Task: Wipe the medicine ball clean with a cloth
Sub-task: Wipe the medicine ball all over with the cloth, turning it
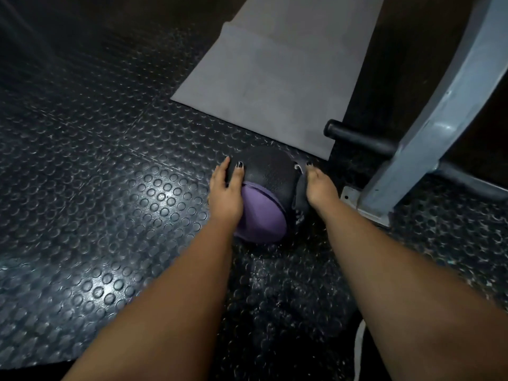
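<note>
— Where is the medicine ball (270,185)?

— On the studded rubber floor (110,188), just off the near right corner of the grey mat (275,78) and close beside the foot of a grey metal frame (439,119). Its black panel faces up and a purple panel faces the person.

— And the hands?

— One on each side. The left hand (225,191) lies against the ball's left flank, its fingers (238,171) spread and fairly straight on the black panel, so it is pressing, not clenching. The right hand (321,187) touches the right flank, but most of its fingers are hidden behind the ball. I cannot tell whether they curl round it.

— Any cloth?

— None that I can name. Neither hand shows one. A pale strip (358,350) runs along the bottom edge of the view beside the right forearm, but it is too little to identify.

— So how far along is the job?

— At the start, I judge. The ball is only steadied between the hands, and nothing shows that it has been wiped. Fetching a cloth and wiping every panel is all left to do.
</note>
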Demonstrator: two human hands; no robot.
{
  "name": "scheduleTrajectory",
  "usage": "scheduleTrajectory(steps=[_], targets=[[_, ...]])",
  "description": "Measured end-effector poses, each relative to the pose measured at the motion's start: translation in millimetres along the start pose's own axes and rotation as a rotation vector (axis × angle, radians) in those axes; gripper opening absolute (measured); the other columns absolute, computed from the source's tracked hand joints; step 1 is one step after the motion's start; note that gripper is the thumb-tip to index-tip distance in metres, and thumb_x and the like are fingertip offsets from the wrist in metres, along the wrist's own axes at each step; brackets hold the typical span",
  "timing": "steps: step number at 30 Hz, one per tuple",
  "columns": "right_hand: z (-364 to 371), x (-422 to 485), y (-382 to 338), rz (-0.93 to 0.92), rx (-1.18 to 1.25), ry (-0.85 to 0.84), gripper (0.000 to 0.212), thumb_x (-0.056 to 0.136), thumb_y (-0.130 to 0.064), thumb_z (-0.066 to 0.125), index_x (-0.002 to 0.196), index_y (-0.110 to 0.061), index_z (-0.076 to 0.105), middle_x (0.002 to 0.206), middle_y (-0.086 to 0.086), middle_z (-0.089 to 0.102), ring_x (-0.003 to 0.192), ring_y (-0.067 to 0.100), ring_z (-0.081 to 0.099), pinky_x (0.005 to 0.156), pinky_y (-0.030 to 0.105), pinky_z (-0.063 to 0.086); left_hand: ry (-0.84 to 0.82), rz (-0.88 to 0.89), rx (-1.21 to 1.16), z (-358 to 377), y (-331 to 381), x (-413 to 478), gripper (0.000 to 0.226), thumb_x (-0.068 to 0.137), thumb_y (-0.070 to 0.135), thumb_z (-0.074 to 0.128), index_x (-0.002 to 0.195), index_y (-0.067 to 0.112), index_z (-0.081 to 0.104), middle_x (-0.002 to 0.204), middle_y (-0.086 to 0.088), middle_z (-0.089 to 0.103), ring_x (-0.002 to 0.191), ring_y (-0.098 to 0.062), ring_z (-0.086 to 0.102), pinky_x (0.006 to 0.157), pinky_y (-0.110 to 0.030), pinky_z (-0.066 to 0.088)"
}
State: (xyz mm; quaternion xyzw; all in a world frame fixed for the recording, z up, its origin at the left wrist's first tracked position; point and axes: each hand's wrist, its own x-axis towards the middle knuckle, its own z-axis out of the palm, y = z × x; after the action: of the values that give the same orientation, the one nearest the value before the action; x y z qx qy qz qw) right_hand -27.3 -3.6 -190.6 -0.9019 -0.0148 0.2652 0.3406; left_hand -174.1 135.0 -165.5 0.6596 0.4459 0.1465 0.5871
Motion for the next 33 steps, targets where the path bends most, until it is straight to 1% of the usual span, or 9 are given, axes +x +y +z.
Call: scheduleTrajectory(steps=[7, 9, 11, 15, 18, 21, 27, 31, 33], targets=[[23.7, -34.6, 62.1, 0.592, 0.658, -0.155, 0.052, 0.094, -0.053, 0.04, 0.112, -0.009, 0.062, 0.119, 0.01, 0.061, 0.11, 0.031, 0.057, 0.101, 0.044, 0.044, 0.056, -0.119, -0.157, -10.3, 1.1, 24.7, 0.04, 0.094, 0.043, 0.065, 0.126, 0.02, 0.06, 0.123, 0.003, 0.063, 0.115, -0.018, 0.059, 0.095, -0.026, 0.046], [10.0, -35.4, 52.0, 0.546, 0.891, -0.002, 0.046, 0.096, -0.049, 0.04, 0.113, -0.011, 0.061, 0.115, 0.008, 0.06, 0.11, 0.027, 0.056, 0.101, 0.039, 0.044, 0.064, -0.167, -0.198, -15.0, -0.9, 28.7, 0.033, 0.092, 0.043, 0.067, 0.118, 0.022, 0.066, 0.119, 0.002, 0.066, 0.112, -0.018, 0.062, 0.087, -0.023, 0.048], [-8.9, -31.1, 22.1, 0.374, 1.042, 0.13, 0.041, 0.095, -0.042, 0.042, 0.114, -0.013, 0.064, 0.113, 0.004, 0.063, 0.109, 0.025, 0.058, 0.097, 0.035, 0.045, 0.038, -0.188, -0.202, -18.3, -1.5, 32.5, 0.042, 0.088, 0.054, 0.067, 0.119, 0.027, 0.067, 0.123, 0.002, 0.066, 0.114, -0.019, 0.061, 0.1, -0.035, 0.049], [-18.9, -32.1, -56.4, -0.129, 0.547, 0.227, 0.035, 0.099, -0.032, 0.037, 0.114, -0.019, 0.066, 0.11, 0.005, 0.067, 0.102, 0.02, 0.06, 0.088, 0.033, 0.048, -0.027, -0.217, -0.14, -19.2, 0.4, 33.1, 0.07, 0.081, 0.072, 0.062, 0.142, 0.039, 0.052, 0.145, 0.002, 0.052, 0.13, -0.025, 0.051, 0.114, -0.051, 0.036], [16.0, -62.5, -84.9, -0.476, 0.063, 0.159, 0.035, 0.1, -0.037, 0.036, 0.127, -0.029, 0.057, 0.134, -0.001, 0.055, 0.126, 0.021, 0.046, 0.102, 0.036, 0.036, 0.019, -0.211, -0.119, -15.0, 6.1, 34.8, 0.078, 0.072, 0.074, 0.064, 0.14, 0.038, 0.054, 0.143, 0.003, 0.055, 0.128, -0.022, 0.053, 0.112, -0.046, 0.04], [58.2, -100.5, -58.1, -0.654, -0.388, 0.307, 0.042, 0.097, -0.042, 0.038, 0.139, -0.043, 0.041, 0.153, -0.01, 0.031, 0.141, 0.024, 0.023, 0.113, 0.049, 0.021, 0.051, -0.234, -0.164, -15.2, 10.2, 37.5, 0.062, 0.077, 0.065, 0.065, 0.13, 0.033, 0.064, 0.123, 0.004, 0.068, 0.109, -0.015, 0.064, 0.099, -0.031, 0.05], [86.0, -140.6, 18.0, -0.883, -0.329, 0.277, 0.064, 0.088, -0.007, 0.05, 0.145, -0.032, 0.037, 0.157, -0.012, 0.02, 0.147, 0.025, 0.008, 0.117, 0.048, 0.008, 0.042, -0.285, -0.231, -22.4, 6.1, 44.9, 0.087, 0.049, 0.079, 0.064, 0.121, 0.031, 0.068, 0.119, 0.003, 0.071, 0.111, -0.025, 0.065, 0.106, -0.048, 0.045], [78.5, -147.1, 24.0, -0.875, -0.127, 0.238, 0.059, 0.089, -0.006, 0.035, 0.144, -0.028, 0.039, 0.155, -0.012, 0.027, 0.146, 0.025, 0.014, 0.11, 0.059, 0.027, 0.035, -0.303, -0.229, -21.8, 5.6, 48.9, 0.085, 0.049, 0.082, 0.065, 0.121, 0.037, 0.068, 0.123, 0.003, 0.069, 0.114, -0.026, 0.063, 0.108, -0.05, 0.044], [70.3, -135.1, -3.5, -0.904, -0.175, 0.246, 0.052, 0.094, -0.013, 0.037, 0.143, -0.027, 0.039, 0.154, -0.009, 0.031, 0.146, 0.026, 0.016, 0.112, 0.058, 0.024, 0.03, -0.274, -0.244, -22.8, 0.6, 48.6, 0.082, 0.05, 0.08, 0.068, 0.12, 0.037, 0.069, 0.123, 0.003, 0.069, 0.115, -0.024, 0.063, 0.108, -0.049, 0.044]])
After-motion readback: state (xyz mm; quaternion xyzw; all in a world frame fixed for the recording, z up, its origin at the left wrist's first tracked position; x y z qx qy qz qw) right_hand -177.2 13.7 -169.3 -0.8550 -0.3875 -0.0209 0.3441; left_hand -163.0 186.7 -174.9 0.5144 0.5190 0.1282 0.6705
